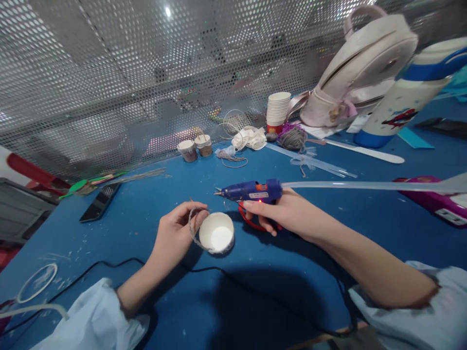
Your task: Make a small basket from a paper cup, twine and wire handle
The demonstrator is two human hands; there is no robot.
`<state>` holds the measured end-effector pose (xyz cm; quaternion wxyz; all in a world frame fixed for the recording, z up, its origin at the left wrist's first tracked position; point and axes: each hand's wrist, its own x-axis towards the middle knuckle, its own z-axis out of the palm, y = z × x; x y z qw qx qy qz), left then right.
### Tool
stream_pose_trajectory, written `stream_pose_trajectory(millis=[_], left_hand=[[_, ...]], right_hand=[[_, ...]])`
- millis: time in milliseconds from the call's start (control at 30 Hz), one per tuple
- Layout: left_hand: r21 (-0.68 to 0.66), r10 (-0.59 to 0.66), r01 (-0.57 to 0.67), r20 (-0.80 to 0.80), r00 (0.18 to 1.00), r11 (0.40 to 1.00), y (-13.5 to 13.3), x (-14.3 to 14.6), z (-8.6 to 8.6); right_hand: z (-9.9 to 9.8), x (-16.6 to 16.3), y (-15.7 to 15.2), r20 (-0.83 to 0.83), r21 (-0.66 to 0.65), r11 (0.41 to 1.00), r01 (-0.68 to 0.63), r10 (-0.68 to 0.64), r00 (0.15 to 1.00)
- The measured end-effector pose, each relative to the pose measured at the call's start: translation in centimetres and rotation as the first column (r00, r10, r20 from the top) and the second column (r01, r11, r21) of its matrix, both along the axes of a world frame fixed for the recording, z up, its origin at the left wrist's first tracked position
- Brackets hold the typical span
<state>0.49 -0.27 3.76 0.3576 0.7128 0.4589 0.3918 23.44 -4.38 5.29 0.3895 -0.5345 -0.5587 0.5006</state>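
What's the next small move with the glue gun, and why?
Probably ease the glue gun toward the cup: the right hand holds it, red light lit, nozzle apart from the cup, while the left hand pinches the grey braid curving beside the cup.

white-lined cup (pixel 216 226) near blue glue gun (pixel 241 190)

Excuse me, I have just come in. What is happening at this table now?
A person is working with both hands at a blue table. The left hand pinches a braided grey cord beside a white cup. The right hand grips a blue glue gun, with a long clear glue stick in its back and a red light showing. Its nozzle appears apart from the cup. Farther back stands a stack of paper cups.
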Motion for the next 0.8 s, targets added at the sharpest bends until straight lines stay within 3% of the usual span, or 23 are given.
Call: stream_pose_trajectory(millis=[267, 600, 800], left_hand=[[-0.007, -0.035, 0.035, -0.016, 0.999, 0.999, 0.9, 0.1, 0.0], [0.050, -0.293, 0.306, -0.178, 0.939, 0.951, 1.7, -0.2, -0.1], [-0.043, -0.279, 0.276, -0.113, 0.954, 0.960, 2.1, -0.7, -1.1]], right_hand=[[-0.1, -0.2, 0.2, -0.105, -0.056, 0.998, -0.004, -0.002, 0.994], [-0.6, -0.6, 0.3, 0.003, -0.095, 0.996, -0.003, 0.003, 1.000], [-0.5, -0.6, 0.3, 0.007, -0.096, 0.995, 0.008, -0.007, 1.000]])
